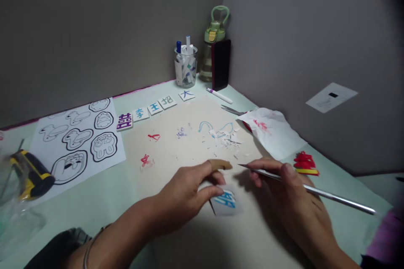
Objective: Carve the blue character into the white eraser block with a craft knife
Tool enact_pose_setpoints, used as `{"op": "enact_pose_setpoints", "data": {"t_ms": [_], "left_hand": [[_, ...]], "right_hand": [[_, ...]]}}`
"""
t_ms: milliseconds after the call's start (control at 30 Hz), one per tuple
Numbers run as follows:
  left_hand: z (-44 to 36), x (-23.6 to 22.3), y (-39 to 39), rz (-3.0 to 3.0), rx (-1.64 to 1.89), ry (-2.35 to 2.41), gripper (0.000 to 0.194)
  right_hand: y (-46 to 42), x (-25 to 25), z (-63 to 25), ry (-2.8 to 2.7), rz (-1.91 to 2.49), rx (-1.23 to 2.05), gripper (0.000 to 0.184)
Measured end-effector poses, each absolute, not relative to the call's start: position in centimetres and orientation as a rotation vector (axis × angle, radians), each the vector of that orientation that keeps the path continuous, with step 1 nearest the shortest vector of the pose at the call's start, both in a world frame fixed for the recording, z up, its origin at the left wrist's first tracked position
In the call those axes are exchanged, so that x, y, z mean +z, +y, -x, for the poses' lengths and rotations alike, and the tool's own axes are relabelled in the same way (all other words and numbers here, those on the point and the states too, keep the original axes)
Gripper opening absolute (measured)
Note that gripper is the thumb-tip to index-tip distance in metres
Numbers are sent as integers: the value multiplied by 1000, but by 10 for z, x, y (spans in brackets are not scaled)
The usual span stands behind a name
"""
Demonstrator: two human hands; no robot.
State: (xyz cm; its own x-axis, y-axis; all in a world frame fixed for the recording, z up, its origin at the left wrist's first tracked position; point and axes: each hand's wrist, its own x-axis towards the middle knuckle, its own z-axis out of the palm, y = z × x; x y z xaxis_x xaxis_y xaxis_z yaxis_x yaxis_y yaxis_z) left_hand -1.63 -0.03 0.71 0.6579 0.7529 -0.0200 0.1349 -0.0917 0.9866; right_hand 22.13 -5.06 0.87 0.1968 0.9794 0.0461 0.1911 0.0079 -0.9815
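Cropped forearms (132, 231), left hand (186, 189) holding part-hidden tile (225, 201), right hand (293, 193) gripping tool (341, 200)

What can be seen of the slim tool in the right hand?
The slim tool is a straight, shiny, silvery rod, metal by its look, narrowing to a dark, sharp point. The right hand holds it like a pen, hiding part of the shaft; the rear sticks out beyond the hand, its end blurred. The tip points at the left hand, a small gap away, above the beige work surface.
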Motion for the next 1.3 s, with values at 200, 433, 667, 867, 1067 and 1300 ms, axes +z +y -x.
{"op": "enact_pose_setpoints", "data": {"t_ms": [200, 433, 667, 867, 1067, 1300], "left_hand": [[18, 14, 3, -1428, 826, 838, 38], [21, 29, 8, -1189, 344, 607, 35], [21, 26, 13, -1252, 710, 827, 34], [18, 15, 9, -1313, 618, 860, 32], [22, 14, 9, -1797, 609, 841, 59], [25, 10, 12, -2160, 513, 791, 74]], "right_hand": [[-51, 12, -217, -1136, 1412, 943, 44], [-47, 15, -213, -1097, 1371, 1033, 34], [-48, 19, -212, -1123, 1454, 967, 30], [-47, 25, -210, -1266, 1598, 854, 29], [-47, 28, -203, -1370, 1490, 889, 24], [-57, 24, -203, -1530, 1551, 918, 19]]}}
